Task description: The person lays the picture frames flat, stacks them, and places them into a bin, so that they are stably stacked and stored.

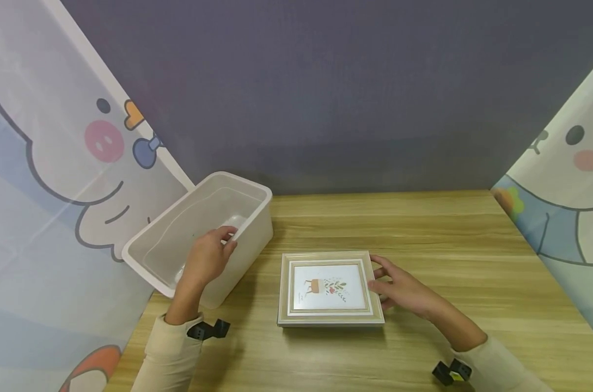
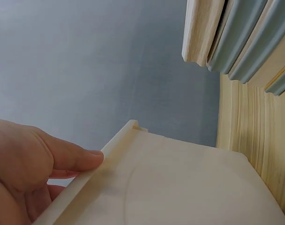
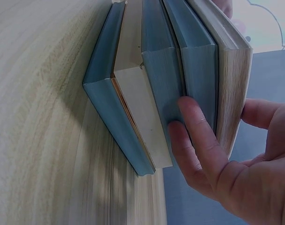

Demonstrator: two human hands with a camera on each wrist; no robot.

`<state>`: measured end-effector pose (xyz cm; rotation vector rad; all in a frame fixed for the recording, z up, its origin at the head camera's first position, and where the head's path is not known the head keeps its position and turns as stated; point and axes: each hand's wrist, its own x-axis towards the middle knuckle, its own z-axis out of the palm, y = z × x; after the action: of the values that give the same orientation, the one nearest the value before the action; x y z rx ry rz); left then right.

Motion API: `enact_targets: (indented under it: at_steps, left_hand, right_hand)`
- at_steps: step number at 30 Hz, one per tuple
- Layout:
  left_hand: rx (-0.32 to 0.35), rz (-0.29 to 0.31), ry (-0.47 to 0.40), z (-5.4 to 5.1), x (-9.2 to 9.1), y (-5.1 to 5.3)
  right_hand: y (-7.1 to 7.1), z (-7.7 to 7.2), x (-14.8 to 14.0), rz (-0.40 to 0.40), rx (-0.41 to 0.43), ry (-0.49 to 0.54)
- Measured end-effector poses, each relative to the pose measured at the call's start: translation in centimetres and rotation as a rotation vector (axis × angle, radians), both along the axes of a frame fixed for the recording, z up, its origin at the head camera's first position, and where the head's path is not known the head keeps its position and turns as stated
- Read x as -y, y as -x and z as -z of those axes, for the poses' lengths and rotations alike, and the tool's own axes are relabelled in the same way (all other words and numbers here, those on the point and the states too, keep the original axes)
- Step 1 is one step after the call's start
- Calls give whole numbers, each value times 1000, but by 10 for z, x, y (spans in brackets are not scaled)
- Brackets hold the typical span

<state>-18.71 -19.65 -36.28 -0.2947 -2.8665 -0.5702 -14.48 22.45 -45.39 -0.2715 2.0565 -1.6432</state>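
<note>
On the table lies a stack of picture frames, topped by a light wood-coloured picture frame (image 1: pixel 329 258) with a plant print. Blue and white frame edges (image 3: pixel 154 61) show beneath it in the right wrist view. My right hand (image 1: pixel 399 288) holds the stack's right side, thumb at the top frame's edge and fingertips against the blue sides below. A white plastic bin (image 1: pixel 247 256) stands to the left of the stack. My left hand (image 1: pixel 211 256) pinches its near right rim, the thumb (image 2: pixel 88 160) outside and the other fingers partly hidden behind the wall.
The wood-grain table (image 1: pixel 448 239) extends right of the stack to a cartoon-printed panel (image 1: pixel 580 218). Another cartoon panel (image 1: pixel 46 228) rises beside the bin. A dark grey wall (image 1: pixel 325 98) closes off the back. The bin's far end stands close to that wall.
</note>
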Motion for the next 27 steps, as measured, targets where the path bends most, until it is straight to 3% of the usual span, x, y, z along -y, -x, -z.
enact_targets:
  at_steps: [18, 27]
  left_hand:
    - [116, 105, -60, 0, -17, 6]
    - [117, 167, -66, 1, -25, 14]
  right_hand:
    - [1, 4, -1, 8, 2, 10]
    - [1, 5, -1, 11, 10, 24]
